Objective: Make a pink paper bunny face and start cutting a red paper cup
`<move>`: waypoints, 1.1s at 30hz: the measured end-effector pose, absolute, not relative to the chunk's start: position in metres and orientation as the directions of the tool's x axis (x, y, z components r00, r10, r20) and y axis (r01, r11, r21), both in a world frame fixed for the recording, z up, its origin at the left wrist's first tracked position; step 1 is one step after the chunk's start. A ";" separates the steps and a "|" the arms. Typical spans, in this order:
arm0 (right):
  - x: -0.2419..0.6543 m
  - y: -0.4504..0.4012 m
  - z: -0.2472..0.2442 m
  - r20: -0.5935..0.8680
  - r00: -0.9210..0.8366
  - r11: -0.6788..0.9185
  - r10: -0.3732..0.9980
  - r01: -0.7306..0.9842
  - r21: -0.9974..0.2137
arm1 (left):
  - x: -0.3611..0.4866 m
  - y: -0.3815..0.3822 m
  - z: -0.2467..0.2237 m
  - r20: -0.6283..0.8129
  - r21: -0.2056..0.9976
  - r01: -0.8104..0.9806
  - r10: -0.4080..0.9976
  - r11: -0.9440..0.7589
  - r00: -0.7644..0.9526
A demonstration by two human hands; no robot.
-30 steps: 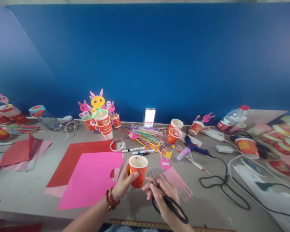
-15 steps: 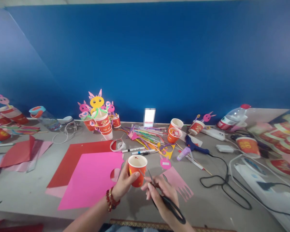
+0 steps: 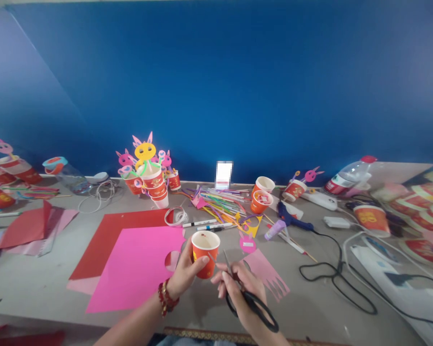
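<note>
My left hand point(image 3: 186, 270) is wrapped round a red paper cup point(image 3: 204, 247) with a white rim, held upright near the table's front. A small dark red mark shows inside the cup. My right hand point(image 3: 242, 287) grips scissors point(image 3: 257, 306) with black handles. Their blades are spread apart, and one blade tip lies at the cup's right side; whether it pierces the wall I cannot tell. Left of the cup lies a bright pink sheet point(image 3: 137, 269) with a round cut-out. A pale pink paper piece point(image 3: 265, 269) cut into strips lies right of my right hand.
Pipe cleaners point(image 3: 220, 202) and markers point(image 3: 212, 226) lie behind the cup. Decorated cups point(image 3: 152, 180) stand at the back left. Toward the right are a glue stick point(image 3: 274, 229), a blue glue gun point(image 3: 290, 217) with its black cord point(image 3: 332, 274), and a bottle point(image 3: 348, 178).
The scissor blades have spread slightly wider, the right blade shifting a little to the right. My left hand and the cup have stayed in place.
</note>
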State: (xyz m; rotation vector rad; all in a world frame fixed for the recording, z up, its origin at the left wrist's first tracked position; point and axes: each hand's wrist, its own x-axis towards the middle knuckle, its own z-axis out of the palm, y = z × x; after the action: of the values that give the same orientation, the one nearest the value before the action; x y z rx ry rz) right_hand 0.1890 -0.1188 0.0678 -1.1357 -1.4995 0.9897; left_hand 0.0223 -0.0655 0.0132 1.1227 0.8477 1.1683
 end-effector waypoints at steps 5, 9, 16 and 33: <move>0.190 -0.118 0.068 0.193 -0.099 0.208 0.976 0.166 -0.964 | 0.022 -0.066 0.014 0.039 0.978 -0.210 0.982 0.001 0.186; 0.192 -0.118 0.067 0.153 -0.117 0.168 0.981 0.132 -0.977 | 0.018 -0.065 0.008 0.050 0.988 -0.154 0.989 -0.028 0.138; 0.191 -0.119 0.061 0.124 -0.146 0.148 0.981 0.163 -0.975 | 0.013 -0.062 0.003 0.091 0.994 -0.056 0.996 -0.092 -0.010; 0.193 -0.108 0.057 0.073 -0.049 0.069 0.996 -0.096 -0.993 | 0.012 -0.061 0.032 0.207 0.978 -0.043 0.937 -0.203 0.283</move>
State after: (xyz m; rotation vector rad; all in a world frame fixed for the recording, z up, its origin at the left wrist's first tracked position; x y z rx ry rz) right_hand 0.1927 -0.1079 0.0570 -1.0623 -1.2098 1.2377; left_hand 0.0119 -0.0613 0.0325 1.4724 0.8752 1.1416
